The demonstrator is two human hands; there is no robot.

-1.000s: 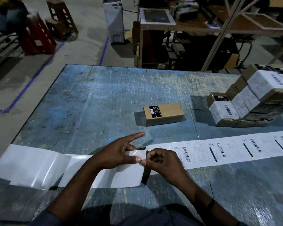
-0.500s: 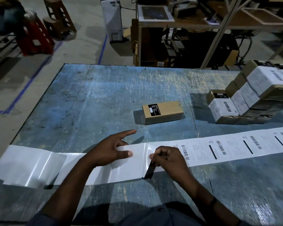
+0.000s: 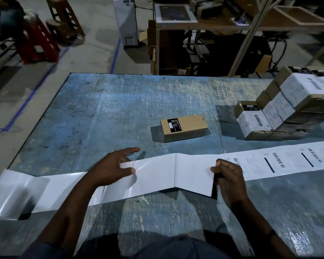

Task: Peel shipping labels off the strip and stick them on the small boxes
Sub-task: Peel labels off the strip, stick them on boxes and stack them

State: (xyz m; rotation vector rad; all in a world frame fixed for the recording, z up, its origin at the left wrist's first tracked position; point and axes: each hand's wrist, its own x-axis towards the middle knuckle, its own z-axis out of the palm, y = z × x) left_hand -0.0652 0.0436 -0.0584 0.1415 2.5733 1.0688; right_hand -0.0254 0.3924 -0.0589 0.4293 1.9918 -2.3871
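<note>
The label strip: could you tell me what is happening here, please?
The person's left hand holds the blank end of the long white label strip; the right hand pinches it at the first printed label. A brown cardboard box lies without a shipping label, left of the stacked labelled boxes.

Left hand [image 3: 111, 168] and right hand [image 3: 229, 174] on the label strip [image 3: 191, 172] across the blue table [image 3: 120, 109], brown box [image 3: 185, 128] beyond.

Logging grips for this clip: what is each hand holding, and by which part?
Right hand grip: the label strip, pinched at the first printed label's left edge. Left hand grip: the blank liner, thumb on top.
</note>
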